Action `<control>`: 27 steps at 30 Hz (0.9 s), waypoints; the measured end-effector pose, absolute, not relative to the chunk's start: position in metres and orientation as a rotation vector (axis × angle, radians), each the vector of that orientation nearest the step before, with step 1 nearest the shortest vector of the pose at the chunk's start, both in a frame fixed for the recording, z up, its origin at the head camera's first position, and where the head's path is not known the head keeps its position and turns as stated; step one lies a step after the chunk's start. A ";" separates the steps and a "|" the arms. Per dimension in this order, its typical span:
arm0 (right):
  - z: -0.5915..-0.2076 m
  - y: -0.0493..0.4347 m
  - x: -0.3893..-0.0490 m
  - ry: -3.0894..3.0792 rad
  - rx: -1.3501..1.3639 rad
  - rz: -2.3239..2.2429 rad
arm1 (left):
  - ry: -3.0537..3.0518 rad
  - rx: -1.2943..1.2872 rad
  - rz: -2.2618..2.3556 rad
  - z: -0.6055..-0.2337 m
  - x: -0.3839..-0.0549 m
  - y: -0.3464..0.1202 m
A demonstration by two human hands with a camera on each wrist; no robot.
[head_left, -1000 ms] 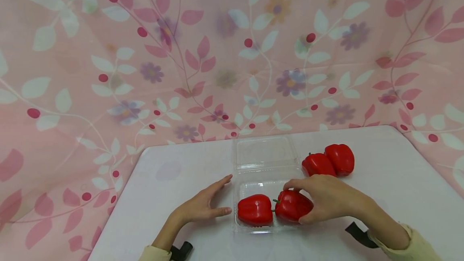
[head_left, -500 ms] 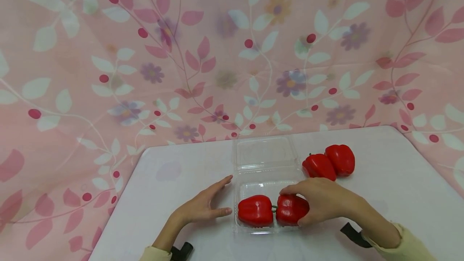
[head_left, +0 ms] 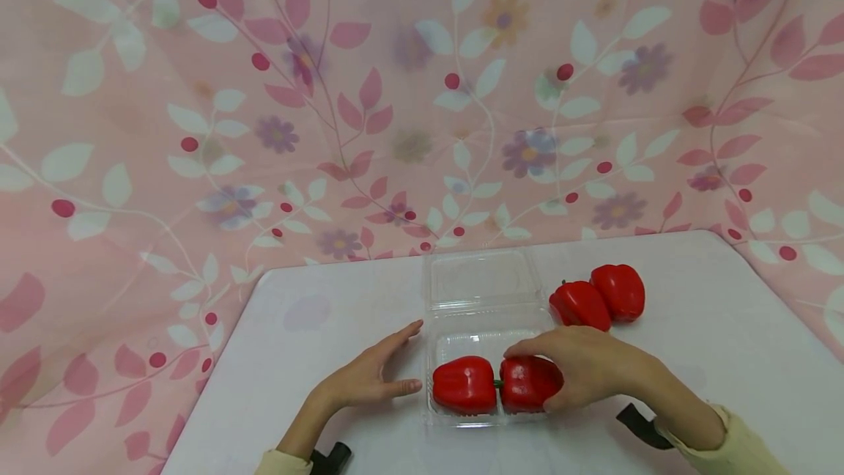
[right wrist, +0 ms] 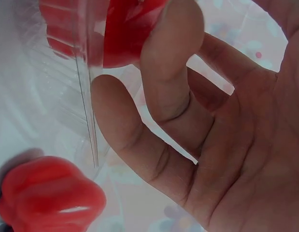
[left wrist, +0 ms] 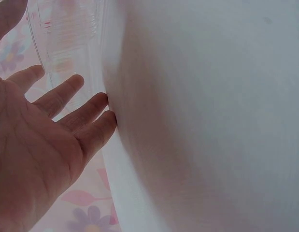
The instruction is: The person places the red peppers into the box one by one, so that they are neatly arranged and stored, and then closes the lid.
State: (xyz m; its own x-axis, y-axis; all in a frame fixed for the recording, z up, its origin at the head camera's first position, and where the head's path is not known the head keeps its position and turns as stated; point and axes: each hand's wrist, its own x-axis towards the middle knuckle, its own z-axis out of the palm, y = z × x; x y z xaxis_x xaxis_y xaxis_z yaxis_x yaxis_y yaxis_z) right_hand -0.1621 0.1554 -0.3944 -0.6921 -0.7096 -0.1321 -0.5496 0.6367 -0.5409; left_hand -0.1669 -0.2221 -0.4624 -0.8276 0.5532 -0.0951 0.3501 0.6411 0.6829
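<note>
Pepper [head_left: 525,387] clamped by fingers of the right hand [head_left: 583,363] has just levelled in the clear box [head_left: 464,343], seemingly almost seated, left hand [head_left: 365,372] at left, fingers apart.

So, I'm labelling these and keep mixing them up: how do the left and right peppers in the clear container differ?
The left pepper has no hand on it, while the right pepper is held by the right hand. In the head view, no hand covers the left pepper; the right pepper is partly hidden by that hand. Both are glossy red and inside the container's near half.
</note>
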 end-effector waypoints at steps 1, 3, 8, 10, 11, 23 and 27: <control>-0.394 0.156 -0.162 2.530 -1.008 -0.672 | 2.568 0.727 0.979 -0.462 -0.167 -0.222; -0.395 0.158 -0.161 2.535 -1.011 -0.670 | 2.567 0.730 0.978 -0.462 -0.167 -0.222; -0.394 0.162 -0.161 2.540 -1.034 -0.688 | 2.558 0.731 0.985 -0.461 -0.167 -0.222; -0.394 0.162 -0.161 2.541 -1.036 -0.690 | 2.558 0.731 0.985 -0.461 -0.167 -0.222; -0.394 0.163 -0.161 2.539 -1.033 -0.692 | 2.559 0.731 0.983 -0.462 -0.167 -0.222; -0.386 0.175 -0.161 2.621 -0.970 -0.801 | 2.568 0.724 0.960 -0.463 -0.167 -0.223; -0.385 0.182 -0.161 2.651 -0.965 -0.840 | 2.566 0.734 0.962 -0.462 -0.167 -0.223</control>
